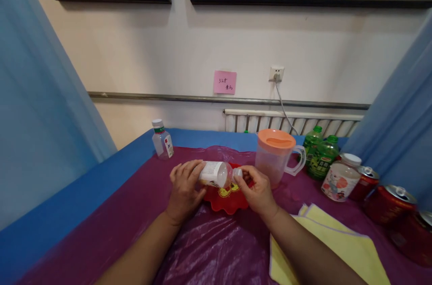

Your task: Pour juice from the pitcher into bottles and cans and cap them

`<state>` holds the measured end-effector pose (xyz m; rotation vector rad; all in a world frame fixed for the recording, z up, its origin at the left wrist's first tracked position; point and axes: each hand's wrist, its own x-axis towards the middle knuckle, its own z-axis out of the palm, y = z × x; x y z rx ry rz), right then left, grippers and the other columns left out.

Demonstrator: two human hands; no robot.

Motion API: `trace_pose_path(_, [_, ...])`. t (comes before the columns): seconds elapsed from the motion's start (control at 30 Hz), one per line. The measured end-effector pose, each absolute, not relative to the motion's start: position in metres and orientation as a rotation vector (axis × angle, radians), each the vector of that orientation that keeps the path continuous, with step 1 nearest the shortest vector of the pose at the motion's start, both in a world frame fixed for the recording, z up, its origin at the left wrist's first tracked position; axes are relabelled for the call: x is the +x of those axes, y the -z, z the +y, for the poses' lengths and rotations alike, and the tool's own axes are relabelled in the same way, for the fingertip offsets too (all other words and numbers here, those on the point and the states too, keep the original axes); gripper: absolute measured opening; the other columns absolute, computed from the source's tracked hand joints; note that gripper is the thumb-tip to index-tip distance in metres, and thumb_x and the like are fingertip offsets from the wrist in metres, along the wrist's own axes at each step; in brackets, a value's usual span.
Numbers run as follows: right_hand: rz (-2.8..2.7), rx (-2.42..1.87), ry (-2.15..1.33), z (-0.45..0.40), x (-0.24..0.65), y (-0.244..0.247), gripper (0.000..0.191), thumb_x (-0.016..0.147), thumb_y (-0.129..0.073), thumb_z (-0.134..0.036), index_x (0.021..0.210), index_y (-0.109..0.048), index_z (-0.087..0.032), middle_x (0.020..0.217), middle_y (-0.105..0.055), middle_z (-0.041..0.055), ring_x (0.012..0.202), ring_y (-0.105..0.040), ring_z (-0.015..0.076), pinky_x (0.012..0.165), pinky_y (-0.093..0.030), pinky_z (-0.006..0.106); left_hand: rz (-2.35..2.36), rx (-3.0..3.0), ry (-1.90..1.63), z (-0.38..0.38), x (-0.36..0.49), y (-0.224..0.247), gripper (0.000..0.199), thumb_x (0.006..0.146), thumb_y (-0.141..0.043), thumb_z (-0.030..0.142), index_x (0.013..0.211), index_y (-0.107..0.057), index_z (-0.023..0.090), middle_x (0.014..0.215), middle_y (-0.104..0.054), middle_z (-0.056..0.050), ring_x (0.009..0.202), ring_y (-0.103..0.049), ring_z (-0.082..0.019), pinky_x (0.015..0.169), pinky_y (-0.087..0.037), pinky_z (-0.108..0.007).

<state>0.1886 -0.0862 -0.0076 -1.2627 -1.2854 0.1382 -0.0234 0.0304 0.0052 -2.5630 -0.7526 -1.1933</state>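
Note:
A clear plastic bottle (pixel 212 171) with a white label lies tipped on its side in the air, its neck towards the right. My left hand (pixel 186 188) is wrapped round the bottle's base end. The fingers of my right hand (pixel 258 190) pinch the white cap (pixel 238 172) at the neck; whether the cap is loose I cannot tell. Beneath the bottle is a red scalloped plate (pixel 224 204) with a yellow pattern, partly hidden by the bottle and my hands. Just behind my right hand stands a clear pitcher (pixel 268 161) with an orange lid.
A small clear bottle (pixel 162 141) stands at the back left. Along the right are green bottles (pixel 322 159), a jar-like bottle with a white cap (pixel 341 178) and several red cans (pixel 388 204). Folded yellow cloth (pixel 337 240) lies under my right forearm on the purple sheet (pixel 199 253).

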Motion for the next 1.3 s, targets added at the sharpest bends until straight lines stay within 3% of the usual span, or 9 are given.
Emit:
trace_pose_path(0.2, [-1.389, -1.244, -0.048, -0.089, 0.1879, 0.0035, 0.024, 0.095, -0.062, -0.039, 0.108, -0.066, -0.02, 0.089, -0.071, 0.0046, 0.074, -0.065, 0.0162, 0.071, -0.054, 0.029, -0.763, -2.559, 1.203, 0.0329, -0.0268, -0.0057, 0.051, 0.084, -0.063, 0.03, 0.135, -0.057, 0.024, 0.131, -0.067, -0.014, 0.121, -0.058, -0.032, 0.112, -0.029, -0.051])
trace_pose_path(0.47, [-1.52, -1.198, 0.138, -0.0923, 0.1884, 0.0022, 0.059, 0.09, -0.065, -0.031, 0.146, -0.048, -0.025, 0.14, -0.055, 0.0134, 0.131, -0.053, 0.0279, 0.109, -0.045, 0.049, -0.742, -2.534, 1.228, 0.0328, -0.0264, -0.0052, 0.053, 0.085, -0.062, 0.031, 0.136, -0.056, 0.022, 0.131, -0.067, -0.015, 0.122, -0.058, -0.033, 0.112, -0.03, -0.051])
trace_pose_path(0.53, [-1.455, -1.256, 0.121, -0.0916, 0.1894, 0.0035, 0.064, 0.089, -0.068, -0.04, 0.146, -0.047, -0.023, 0.135, -0.058, 0.014, 0.124, -0.057, 0.0282, 0.104, -0.049, 0.047, -0.72, -2.542, 1.224, 0.0312, -0.0258, -0.0057, 0.053, 0.085, -0.061, 0.031, 0.137, -0.056, 0.022, 0.132, -0.067, -0.015, 0.123, -0.058, -0.033, 0.113, -0.03, -0.052])
trace_pose_path(0.7, [-1.438, -1.343, -0.012, -0.0906, 0.1944, 0.004, 0.03, 0.098, -0.057, -0.045, 0.113, -0.067, -0.021, 0.091, -0.068, 0.0054, 0.081, -0.065, 0.0192, 0.076, -0.054, 0.033, -0.729, -2.54, 1.203, 0.0305, -0.0259, -0.006, 0.055, 0.083, -0.061, 0.026, 0.138, -0.054, 0.022, 0.133, -0.065, -0.015, 0.124, -0.056, -0.033, 0.113, -0.03, -0.053])
trace_pose_path(0.83, [-1.525, -1.282, 0.077, -0.0926, 0.1943, 0.0033, 0.035, 0.097, -0.058, -0.036, 0.129, -0.062, -0.023, 0.115, -0.067, 0.0099, 0.104, -0.065, 0.0229, 0.092, -0.053, 0.038, -0.738, -2.528, 1.213, 0.0327, -0.0272, -0.0062, 0.056, 0.082, -0.062, 0.026, 0.137, -0.054, 0.023, 0.134, -0.064, -0.015, 0.125, -0.056, -0.033, 0.113, -0.03, -0.052])
trace_pose_path(0.97, [-1.538, -1.271, 0.168, -0.0933, 0.1913, 0.0048, 0.063, 0.093, -0.063, -0.036, 0.151, -0.043, -0.023, 0.14, -0.056, 0.0139, 0.128, -0.055, 0.0277, 0.106, -0.047, 0.046, -0.737, -2.509, 1.217, 0.0325, -0.0274, -0.0065, 0.057, 0.082, -0.064, 0.025, 0.138, -0.052, 0.022, 0.135, -0.064, -0.015, 0.125, -0.055, -0.033, 0.113, -0.03, -0.052])
trace_pose_path(1.03, [-1.503, -1.32, 0.136, -0.0923, 0.1905, 0.006, 0.066, 0.092, -0.065, -0.042, 0.15, -0.043, -0.022, 0.135, -0.06, 0.0143, 0.122, -0.059, 0.0283, 0.103, -0.049, 0.046, -0.725, -2.518, 1.207, 0.0317, -0.0273, -0.0063, 0.057, 0.083, -0.063, 0.025, 0.138, -0.052, 0.022, 0.135, -0.064, -0.015, 0.125, -0.055, -0.033, 0.112, -0.03, -0.052])
trace_pose_path(1.17, [-1.494, -1.359, 0.069, -0.0904, 0.1909, 0.0071, 0.036, 0.097, -0.058, -0.041, 0.128, -0.06, -0.022, 0.11, -0.069, 0.0099, 0.1, -0.066, 0.0245, 0.091, -0.053, 0.041, -0.734, -2.521, 1.206, 0.0317, -0.0271, -0.0054, 0.056, 0.083, -0.062, 0.027, 0.138, -0.052, 0.023, 0.135, -0.064, -0.015, 0.125, -0.055, -0.033, 0.112, -0.03, -0.052])
trace_pose_path(1.3, [-1.518, -1.264, 0.149, -0.0913, 0.1921, 0.0057, 0.037, 0.098, -0.056, -0.032, 0.133, -0.056, -0.022, 0.12, -0.065, 0.0119, 0.11, -0.062, 0.0248, 0.097, -0.051, 0.042, -0.757, -2.524, 1.218, 0.0346, -0.0271, -0.0052, 0.054, 0.085, -0.061, 0.028, 0.138, -0.052, 0.022, 0.135, -0.064, -0.015, 0.125, -0.056, -0.033, 0.111, -0.031, -0.051])
